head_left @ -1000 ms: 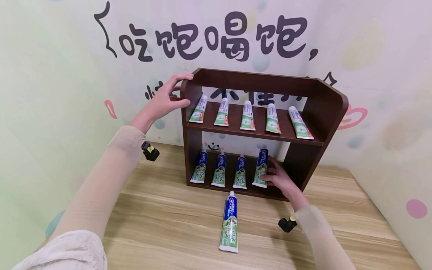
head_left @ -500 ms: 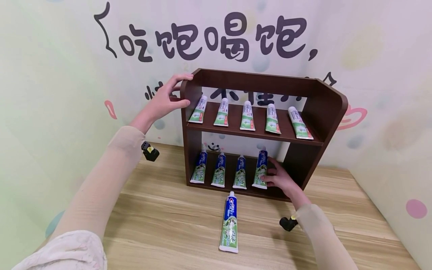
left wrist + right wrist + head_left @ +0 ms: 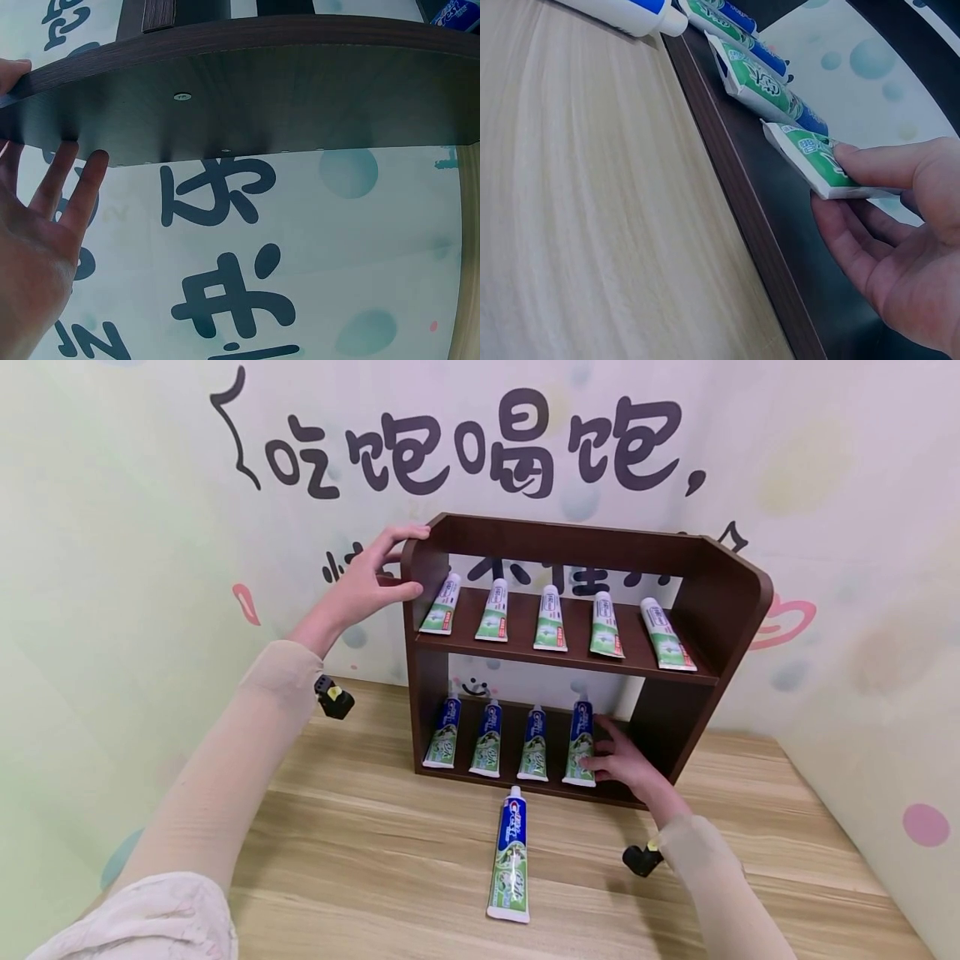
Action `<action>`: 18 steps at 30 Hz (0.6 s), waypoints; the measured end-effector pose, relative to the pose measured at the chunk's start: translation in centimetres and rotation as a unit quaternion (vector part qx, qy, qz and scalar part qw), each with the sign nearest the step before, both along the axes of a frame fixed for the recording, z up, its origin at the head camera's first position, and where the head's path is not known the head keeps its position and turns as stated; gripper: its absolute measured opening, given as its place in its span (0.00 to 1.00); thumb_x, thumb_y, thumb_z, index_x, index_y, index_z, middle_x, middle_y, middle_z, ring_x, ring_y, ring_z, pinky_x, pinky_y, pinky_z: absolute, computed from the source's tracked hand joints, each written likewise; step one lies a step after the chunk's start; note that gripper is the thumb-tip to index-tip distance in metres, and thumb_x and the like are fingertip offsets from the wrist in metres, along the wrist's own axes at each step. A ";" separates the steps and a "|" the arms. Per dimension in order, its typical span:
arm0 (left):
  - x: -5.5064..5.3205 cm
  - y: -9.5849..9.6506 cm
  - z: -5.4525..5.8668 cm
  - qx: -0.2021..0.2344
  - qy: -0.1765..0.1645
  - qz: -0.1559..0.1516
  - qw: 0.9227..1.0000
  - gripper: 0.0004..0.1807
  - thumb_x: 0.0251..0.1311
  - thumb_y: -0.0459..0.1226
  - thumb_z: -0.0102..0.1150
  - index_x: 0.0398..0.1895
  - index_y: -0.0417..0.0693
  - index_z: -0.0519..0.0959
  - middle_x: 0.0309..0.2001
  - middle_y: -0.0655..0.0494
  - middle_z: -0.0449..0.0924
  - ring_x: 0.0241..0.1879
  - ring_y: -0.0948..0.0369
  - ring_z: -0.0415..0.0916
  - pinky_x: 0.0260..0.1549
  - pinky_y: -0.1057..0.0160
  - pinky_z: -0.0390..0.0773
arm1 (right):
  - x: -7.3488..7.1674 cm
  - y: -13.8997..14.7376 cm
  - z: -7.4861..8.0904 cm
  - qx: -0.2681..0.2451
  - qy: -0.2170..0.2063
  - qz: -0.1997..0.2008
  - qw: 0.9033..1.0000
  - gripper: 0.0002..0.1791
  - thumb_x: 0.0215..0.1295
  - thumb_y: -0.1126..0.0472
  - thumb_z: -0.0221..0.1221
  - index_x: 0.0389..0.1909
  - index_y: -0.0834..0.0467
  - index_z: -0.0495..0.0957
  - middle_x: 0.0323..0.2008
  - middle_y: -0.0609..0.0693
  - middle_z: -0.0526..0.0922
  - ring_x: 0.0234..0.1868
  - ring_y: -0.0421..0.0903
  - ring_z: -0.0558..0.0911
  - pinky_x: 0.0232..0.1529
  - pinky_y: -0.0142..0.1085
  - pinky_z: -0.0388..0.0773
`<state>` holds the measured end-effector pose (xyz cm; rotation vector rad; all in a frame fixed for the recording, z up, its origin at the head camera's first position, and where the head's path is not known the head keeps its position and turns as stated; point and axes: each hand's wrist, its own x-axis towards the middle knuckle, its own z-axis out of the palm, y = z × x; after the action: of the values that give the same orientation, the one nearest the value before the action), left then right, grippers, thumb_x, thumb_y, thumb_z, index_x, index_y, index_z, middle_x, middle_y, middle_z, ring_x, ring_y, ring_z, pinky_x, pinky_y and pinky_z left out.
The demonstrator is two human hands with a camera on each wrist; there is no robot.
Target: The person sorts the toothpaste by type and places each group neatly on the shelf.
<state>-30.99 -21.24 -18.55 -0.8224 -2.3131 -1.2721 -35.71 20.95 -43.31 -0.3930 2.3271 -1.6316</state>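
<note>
A dark brown two-tier shelf (image 3: 495,647) stands on the wooden table. My left hand (image 3: 375,575) holds its left side panel near the top, thumb at the front edge; the left wrist view shows fingers (image 3: 88,184) against the panel's outer face. On the lower tier my right hand (image 3: 622,757) pinches the bottom end of a blue-and-green toothpaste tube (image 3: 581,735), thumb on its face and fingers beneath, as the right wrist view shows (image 3: 810,154). To its left lean several matching tubes (image 3: 532,743). Another such tube (image 3: 511,856) lies on the table before the shelf.
Several smaller white-and-green tubes (image 3: 550,618) lean in a row on the upper tier. Behind the shelf is a wall covering (image 3: 150,527) with large dark lettering. Wooden tabletop (image 3: 375,877) extends in front and to both sides.
The tube in my right hand has come down and slightly nearer, its lower end now by the shelf's front edge. My left hand has stayed on the side panel.
</note>
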 end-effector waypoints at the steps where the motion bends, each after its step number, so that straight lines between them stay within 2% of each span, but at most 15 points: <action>1: 0.0 0.0 0.0 0.000 0.000 0.000 1.000 0.33 0.61 0.30 0.60 0.69 0.46 0.63 0.75 0.53 0.59 0.69 0.43 0.64 0.63 0.40 0.72 | 0.0 0.0 -0.1 0.000 -0.001 0.001 1.000 0.52 0.64 0.68 0.61 0.79 0.54 0.36 0.59 0.73 0.70 0.41 0.44 0.82 0.42 0.40 0.84; 10: 0.1 0.0 0.0 -0.006 -0.008 0.007 1.000 0.33 0.61 0.31 0.60 0.70 0.47 0.63 0.76 0.55 0.59 0.70 0.45 0.64 0.61 0.49 0.75 | 0.0 0.0 -0.5 0.022 -0.012 -0.002 1.000 0.54 0.64 0.66 0.62 0.80 0.54 0.35 0.59 0.71 0.72 0.41 0.44 0.82 0.41 0.39 0.83; 18: 0.1 0.0 0.0 -0.004 -0.008 0.008 1.000 0.33 0.61 0.30 0.60 0.70 0.47 0.63 0.75 0.56 0.59 0.70 0.46 0.64 0.61 0.49 0.75 | 0.0 0.0 -0.7 0.029 -0.012 0.000 1.000 0.53 0.64 0.66 0.62 0.80 0.54 0.36 0.56 0.70 0.74 0.39 0.44 0.81 0.40 0.39 0.83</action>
<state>-30.93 -21.24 -18.52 -0.7984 -2.3342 -1.2683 -35.74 20.99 -44.00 -0.3586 2.3510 -1.5574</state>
